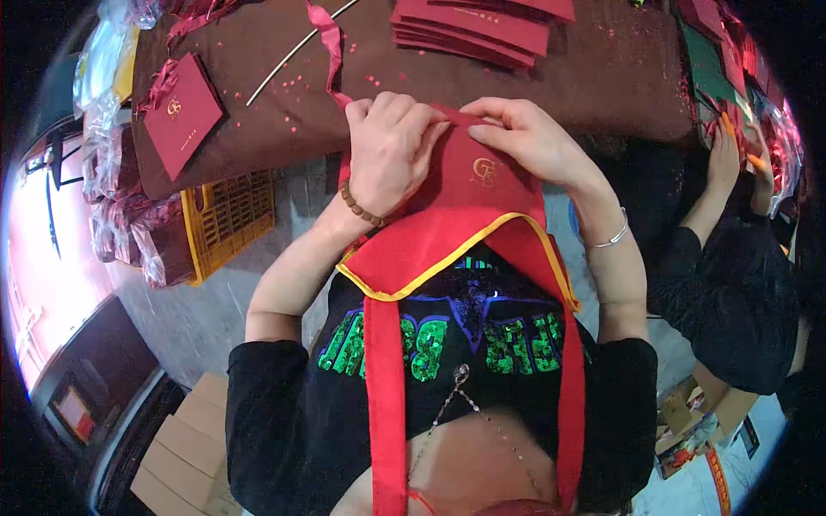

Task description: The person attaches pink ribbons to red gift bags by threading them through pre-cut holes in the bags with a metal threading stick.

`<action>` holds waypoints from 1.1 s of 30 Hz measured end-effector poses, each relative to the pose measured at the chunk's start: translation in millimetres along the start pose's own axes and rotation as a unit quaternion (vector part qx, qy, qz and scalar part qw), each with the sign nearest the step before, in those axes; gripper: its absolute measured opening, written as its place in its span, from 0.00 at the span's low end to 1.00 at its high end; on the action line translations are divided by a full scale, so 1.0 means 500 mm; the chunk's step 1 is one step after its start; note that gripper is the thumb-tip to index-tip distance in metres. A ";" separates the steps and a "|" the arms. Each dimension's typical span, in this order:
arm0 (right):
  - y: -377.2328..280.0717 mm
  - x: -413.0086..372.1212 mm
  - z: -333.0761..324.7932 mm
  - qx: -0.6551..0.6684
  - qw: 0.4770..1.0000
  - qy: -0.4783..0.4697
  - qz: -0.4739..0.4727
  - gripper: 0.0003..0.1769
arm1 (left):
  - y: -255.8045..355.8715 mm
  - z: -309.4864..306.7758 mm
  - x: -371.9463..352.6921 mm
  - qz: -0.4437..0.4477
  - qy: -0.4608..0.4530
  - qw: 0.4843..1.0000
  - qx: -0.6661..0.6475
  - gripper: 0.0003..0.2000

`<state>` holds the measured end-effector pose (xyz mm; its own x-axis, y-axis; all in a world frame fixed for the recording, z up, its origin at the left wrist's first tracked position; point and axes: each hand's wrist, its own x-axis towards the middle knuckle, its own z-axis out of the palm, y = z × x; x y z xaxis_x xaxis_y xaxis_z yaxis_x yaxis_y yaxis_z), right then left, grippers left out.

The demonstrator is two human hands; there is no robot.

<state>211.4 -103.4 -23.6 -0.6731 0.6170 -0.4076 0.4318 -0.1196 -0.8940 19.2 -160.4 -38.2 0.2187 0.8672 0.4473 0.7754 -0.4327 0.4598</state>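
Note:
A dark red card or folder (465,176) with a gold emblem lies against the red apron (422,249) with yellow trim, at the table's near edge. My left hand (391,150) is at its upper left, fingers pinched together near a red ribbon (331,52) that runs up onto the table. What those fingertips hold is too small to make out. My right hand (525,142) grips the upper right edge of the red folder between thumb and fingers. Both hands are close together, a small gap between them.
On the brown-covered table (361,43) are a stack of red folders (482,34), a red folder with a bow (182,116), a thin rod (292,56) and confetti. A yellow crate (231,219) stands below left. Another person's hands (727,159) are at the right.

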 end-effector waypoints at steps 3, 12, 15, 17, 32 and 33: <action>0.006 0.001 0.000 0.017 1.000 -0.001 -0.024 0.17 | 0.002 0.003 -0.002 0.018 0.010 0.999 0.028 0.05; -0.005 -0.006 -0.001 0.084 0.996 -0.017 0.018 0.18 | 0.005 0.016 0.001 0.035 0.040 0.999 -0.006 0.06; -0.003 -0.005 0.000 0.063 0.998 -0.010 0.001 0.18 | 0.000 0.017 0.000 0.037 0.031 0.999 -0.007 0.05; -0.017 -0.012 0.002 0.071 0.997 -0.006 -0.001 0.18 | 0.001 0.008 0.004 0.038 0.023 0.999 0.000 0.05; -0.004 -0.007 -0.003 0.032 0.999 -0.005 -0.018 0.20 | 0.009 0.007 0.009 0.055 0.008 0.998 0.027 0.05; -0.002 -0.007 -0.001 0.032 0.999 -0.004 -0.018 0.20 | 0.006 0.008 0.007 0.056 0.009 0.998 0.031 0.05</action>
<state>213.5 -104.9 -21.3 -0.6928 0.6155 -0.3757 0.3675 -0.1469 -0.9183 24.8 -157.5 -38.2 0.2956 0.8091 0.5079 0.7818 -0.5104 0.3582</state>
